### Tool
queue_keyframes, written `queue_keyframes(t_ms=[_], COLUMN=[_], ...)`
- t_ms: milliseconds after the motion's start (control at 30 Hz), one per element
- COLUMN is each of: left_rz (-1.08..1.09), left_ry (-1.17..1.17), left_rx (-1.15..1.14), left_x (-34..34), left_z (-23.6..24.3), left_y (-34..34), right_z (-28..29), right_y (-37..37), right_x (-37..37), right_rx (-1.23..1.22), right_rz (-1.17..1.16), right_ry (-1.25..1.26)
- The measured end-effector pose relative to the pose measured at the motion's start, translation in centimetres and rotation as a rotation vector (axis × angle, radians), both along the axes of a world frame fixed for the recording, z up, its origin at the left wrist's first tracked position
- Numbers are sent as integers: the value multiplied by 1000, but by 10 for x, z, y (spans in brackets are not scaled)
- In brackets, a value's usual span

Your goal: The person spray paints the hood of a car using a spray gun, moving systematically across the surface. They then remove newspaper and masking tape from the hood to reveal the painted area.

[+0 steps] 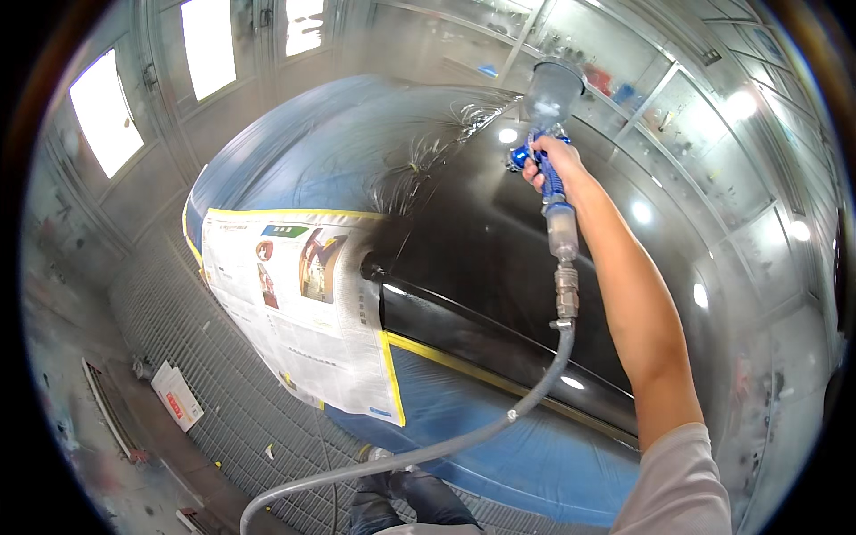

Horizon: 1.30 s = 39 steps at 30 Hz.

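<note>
My right hand is closed around the blue handle of a spray gun, held out over a glossy black car panel. A translucent paint cup sits on top of the gun. From the handle's lower end, a clear fitting and metal couplings lead into a grey air hose, which curves down to the lower left. Blue masking film covers the car beyond the black panel. Newspaper edged with yellow tape hangs over the near left corner. My left hand is out of view.
Below the panel, more blue film drapes down the side. The floor is metal grating, with a white printed sheet lying on it at left. Booth walls with bright windows stand at left; lit glass panels line the right.
</note>
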<state>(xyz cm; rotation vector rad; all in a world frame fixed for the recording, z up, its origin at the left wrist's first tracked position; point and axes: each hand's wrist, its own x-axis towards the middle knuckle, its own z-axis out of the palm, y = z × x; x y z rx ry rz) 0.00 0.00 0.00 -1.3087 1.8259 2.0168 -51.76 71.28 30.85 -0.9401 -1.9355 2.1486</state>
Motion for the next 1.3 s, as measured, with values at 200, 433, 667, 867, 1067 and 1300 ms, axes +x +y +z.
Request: queue_keyframes(t_ms=[200,433,667,867,1067,1300], left_rz=[-74,-99,-258,-300,-447,-775], left_ry=[32,41,-39,-83,-7,-98], left_rx=[-4,10,1,69,162,129], left_x=[7,-4,-38,-59,-66,-103], left_z=[20,12,23,18,-11,21], left_y=[0,-2,4,12,14,33], right_z=[-3,4,23,46,62,66], right_y=[-44,-34,7,45,96,126], right_x=[-14,36,143,238,333,424], right_rx=[-255,-5,156,153,236,279], right_rz=[37,53,-68,-259,-405,-593], right_ry=[117,-25,-88,-148,-212,-265])
